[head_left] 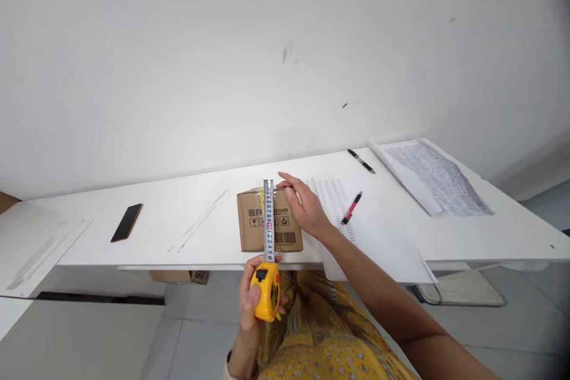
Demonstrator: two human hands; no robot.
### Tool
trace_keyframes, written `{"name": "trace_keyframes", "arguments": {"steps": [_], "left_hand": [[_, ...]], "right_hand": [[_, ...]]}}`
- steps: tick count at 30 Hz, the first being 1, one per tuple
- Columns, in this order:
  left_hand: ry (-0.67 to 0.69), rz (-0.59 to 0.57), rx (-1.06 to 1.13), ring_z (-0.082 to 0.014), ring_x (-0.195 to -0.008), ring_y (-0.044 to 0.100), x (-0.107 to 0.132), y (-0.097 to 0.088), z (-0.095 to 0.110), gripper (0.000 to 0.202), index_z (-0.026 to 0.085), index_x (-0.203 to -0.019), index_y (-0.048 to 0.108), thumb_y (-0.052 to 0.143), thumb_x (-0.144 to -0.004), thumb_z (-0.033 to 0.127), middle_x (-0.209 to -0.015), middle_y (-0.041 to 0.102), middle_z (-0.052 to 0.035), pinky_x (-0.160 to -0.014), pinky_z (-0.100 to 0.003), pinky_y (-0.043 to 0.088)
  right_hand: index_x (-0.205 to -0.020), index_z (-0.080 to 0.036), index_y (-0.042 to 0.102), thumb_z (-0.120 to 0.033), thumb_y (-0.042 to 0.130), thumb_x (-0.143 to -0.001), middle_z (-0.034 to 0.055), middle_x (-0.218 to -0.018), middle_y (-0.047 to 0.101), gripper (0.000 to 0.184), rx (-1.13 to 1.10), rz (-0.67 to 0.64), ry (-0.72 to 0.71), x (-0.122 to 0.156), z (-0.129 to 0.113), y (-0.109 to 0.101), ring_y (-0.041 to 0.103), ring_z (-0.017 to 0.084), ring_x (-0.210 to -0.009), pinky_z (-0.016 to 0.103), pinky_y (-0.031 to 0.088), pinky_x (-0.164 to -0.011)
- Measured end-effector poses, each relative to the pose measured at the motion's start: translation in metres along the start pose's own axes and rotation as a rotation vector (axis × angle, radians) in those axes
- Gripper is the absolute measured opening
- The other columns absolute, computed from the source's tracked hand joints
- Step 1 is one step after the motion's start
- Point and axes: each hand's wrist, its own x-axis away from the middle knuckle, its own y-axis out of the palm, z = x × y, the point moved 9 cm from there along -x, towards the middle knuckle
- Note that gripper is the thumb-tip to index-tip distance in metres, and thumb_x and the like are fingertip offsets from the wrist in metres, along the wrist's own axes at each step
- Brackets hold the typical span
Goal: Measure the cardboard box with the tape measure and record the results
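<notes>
A small brown cardboard box (253, 222) with printed marks and a barcode sits on the white table (178, 219) near its front edge. My left hand (250, 297) is closed round a yellow tape measure (266, 291) held below the table edge. Its metal blade (268, 219) runs up across the box's front face to the top edge. My right hand (305, 205) rests on the box's right side, fingers together and pressing near the blade's tip at the top.
A black phone (127, 222) lies at the left of the table. A red pen (351, 208) lies on printed sheets (338, 202) right of the box, a black pen (361, 161) farther back, more printed paper (439, 181) at the far right. Another cardboard box (180, 276) sits under the table.
</notes>
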Motion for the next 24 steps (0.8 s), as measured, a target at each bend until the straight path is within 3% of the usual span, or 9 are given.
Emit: {"name": "trace_keyframes", "arguments": {"steps": [7,11,16,21,24], "left_hand": [[-0.037,0.006,0.044,-0.0145,-0.056,0.067,0.009,0.005,-0.011,0.052,0.023,-0.114,0.059,0.07,-0.076,0.057,-0.123,0.064,-0.012,-0.042,-0.023,0.053],[-0.059,0.021,0.058,-0.0123,-0.057,0.063,0.011,0.007,-0.02,0.053,0.022,-0.114,0.059,0.069,-0.076,0.058,-0.117,0.064,-0.0111,-0.046,-0.023,0.053],[-0.053,-0.015,-0.047,-0.015,-0.063,0.063,0.007,0.003,-0.031,0.052,0.024,-0.12,0.054,0.068,-0.08,0.055,-0.095,0.064,-0.0055,-0.053,-0.025,0.053],[-0.073,-0.008,-0.108,-0.0171,-0.068,0.064,0.002,-0.004,-0.043,0.054,0.025,-0.122,0.053,0.069,-0.08,0.055,-0.099,0.064,-0.0059,-0.055,-0.026,0.054],[-0.082,0.017,-0.027,-0.017,-0.063,0.064,0.007,-0.009,-0.036,0.056,0.025,-0.119,0.056,0.07,-0.075,0.057,-0.102,0.066,-0.0064,-0.051,-0.027,0.052]], "right_hand": [[-0.135,-0.024,0.055,-0.018,0.029,-0.1,0.0086,-0.125,0.063,0.044,0.148,-0.095,-0.175,-0.005,-0.009,0.006,0.057,0.023,-0.115,0.043,0.044,-0.096],[-0.12,-0.023,0.066,-0.016,0.03,-0.098,0.0074,-0.115,0.068,0.042,0.149,-0.086,-0.167,-0.008,-0.004,0.006,0.06,0.022,-0.106,0.042,0.045,-0.092],[-0.114,-0.024,0.069,-0.016,0.033,-0.098,0.0056,-0.111,0.07,0.04,0.128,-0.093,-0.151,-0.009,-0.001,0.008,0.061,0.022,-0.103,0.042,0.045,-0.09],[-0.117,-0.025,0.067,-0.02,0.031,-0.1,0.0051,-0.109,0.071,0.04,0.11,-0.086,-0.153,-0.01,-0.002,0.005,0.061,0.022,-0.102,0.042,0.045,-0.091],[-0.126,-0.023,0.061,-0.023,0.03,-0.101,0.006,-0.108,0.071,0.039,0.138,-0.035,-0.136,-0.005,-0.005,0.001,0.061,0.022,-0.098,0.042,0.045,-0.09]]}}
